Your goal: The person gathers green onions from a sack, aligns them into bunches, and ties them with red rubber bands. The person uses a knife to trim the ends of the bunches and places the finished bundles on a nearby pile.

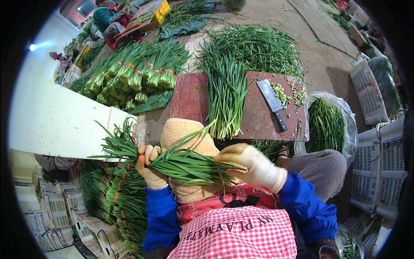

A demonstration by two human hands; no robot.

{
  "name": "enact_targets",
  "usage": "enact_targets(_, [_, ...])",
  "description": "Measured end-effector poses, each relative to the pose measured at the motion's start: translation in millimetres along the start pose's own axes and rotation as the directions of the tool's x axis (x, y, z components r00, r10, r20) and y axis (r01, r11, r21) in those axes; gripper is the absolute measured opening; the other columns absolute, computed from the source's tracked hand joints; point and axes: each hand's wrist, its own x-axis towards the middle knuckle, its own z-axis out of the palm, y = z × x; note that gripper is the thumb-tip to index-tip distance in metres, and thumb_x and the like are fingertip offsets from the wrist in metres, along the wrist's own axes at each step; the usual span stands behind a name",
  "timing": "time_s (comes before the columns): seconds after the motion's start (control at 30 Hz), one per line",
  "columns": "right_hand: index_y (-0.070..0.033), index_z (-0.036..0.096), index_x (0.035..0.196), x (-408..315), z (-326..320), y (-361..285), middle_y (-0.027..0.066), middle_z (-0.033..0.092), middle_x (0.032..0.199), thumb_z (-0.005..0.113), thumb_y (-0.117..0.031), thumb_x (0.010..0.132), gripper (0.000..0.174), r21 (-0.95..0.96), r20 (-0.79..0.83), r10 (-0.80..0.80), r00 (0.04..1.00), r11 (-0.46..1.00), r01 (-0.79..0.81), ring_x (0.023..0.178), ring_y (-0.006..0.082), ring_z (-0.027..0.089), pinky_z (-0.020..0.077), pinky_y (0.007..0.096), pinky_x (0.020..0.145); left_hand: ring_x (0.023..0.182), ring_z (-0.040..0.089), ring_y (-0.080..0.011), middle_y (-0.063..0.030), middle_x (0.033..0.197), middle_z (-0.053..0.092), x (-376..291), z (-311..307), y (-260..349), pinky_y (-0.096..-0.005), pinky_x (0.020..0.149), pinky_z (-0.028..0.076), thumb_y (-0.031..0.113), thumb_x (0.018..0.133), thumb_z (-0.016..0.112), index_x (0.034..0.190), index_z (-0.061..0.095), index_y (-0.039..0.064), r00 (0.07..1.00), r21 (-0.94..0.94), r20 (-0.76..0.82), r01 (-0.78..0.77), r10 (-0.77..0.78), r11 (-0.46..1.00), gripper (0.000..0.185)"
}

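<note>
A loose bunch of green Chinese chives (187, 165) lies across my lap, above an orange towel (181, 132). My left hand (151, 163), in a pale glove, grips the bunch near its left part. At the right end of the bunch, my gloved right hand (249, 165) has its fingers bent over the leaf tips; whether it pinches any is hard to tell. In front of me a thick pile of chives (226, 97) rests on a red board (190, 94), cut ends towards me. To its right lies a cleaver (271, 100) beside chopped stem ends (280, 94).
Tied chive bundles (136, 71) are stacked front left, with more bundles (126, 200) at my left side. Loose chives (255, 45) heap behind the board. A clear plastic bag (349, 119) of greens and white crates (378, 171) stand right. A person (113, 19) sits far left.
</note>
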Motion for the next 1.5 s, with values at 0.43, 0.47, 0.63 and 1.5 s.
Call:
enact_targets(0.43, [-0.002,0.069,0.114,-18,-26,53,0.0190,0.071,0.107,0.067,-0.018,0.093,0.026,0.106,-0.163,0.348,0.923,0.936,-0.334,0.099,0.0335,0.069,0.0536,0.0400,0.088,0.091,0.059,-0.0193,0.0044,0.085,0.063,-4,-13,27,-0.0387,0.103,0.044,0.025,0.098,0.064,0.113,0.068,0.014,0.870,0.283,-0.468,-0.023,0.159,0.959,0.019])
enact_targets(0.47, [-0.003,0.067,0.123,-2,-30,55,0.0155,0.070,0.117,0.065,-0.019,0.097,0.030,0.073,-0.137,0.307,0.942,0.951,-0.299,0.111,0.0269,0.067,0.0520,0.0353,0.095,0.091,0.059,-0.0189,0.0046,0.085,0.063,-1,-10,25,-0.0381,0.103,0.044,0.025,0.098,0.064,0.114,0.068,0.014,0.879,0.334,-0.446,-0.009,0.166,0.943,0.020])
enact_targets(0.63, [-0.002,0.060,0.132,84,6,65,0.0220,0.067,0.123,0.057,-0.040,0.102,0.048,0.321,0.024,0.206,0.978,0.925,-0.202,0.116,0.0348,0.064,0.0498,0.0379,0.099,0.090,0.066,-0.0223,-0.0001,0.078,0.062,16,19,15,-0.0437,0.098,0.051,0.018,0.096,0.066,0.113,0.068,0.009,0.919,0.262,-0.389,0.042,0.065,0.964,0.019])
enact_targets(1.5, [-0.008,0.064,0.110,44,51,128,0.0021,0.070,0.087,0.071,-0.031,0.095,0.028,0.814,0.276,0.786,0.554,0.115,-0.569,0.072,0.0091,0.063,0.0470,0.0220,0.061,0.143,0.038,-0.0307,-0.0198,0.153,0.044,286,-72,-143,-0.0403,0.117,0.031,0.058,0.082,0.077,0.149,0.036,-0.009,0.805,0.789,-0.589,0.555,0.068,0.263,0.103])
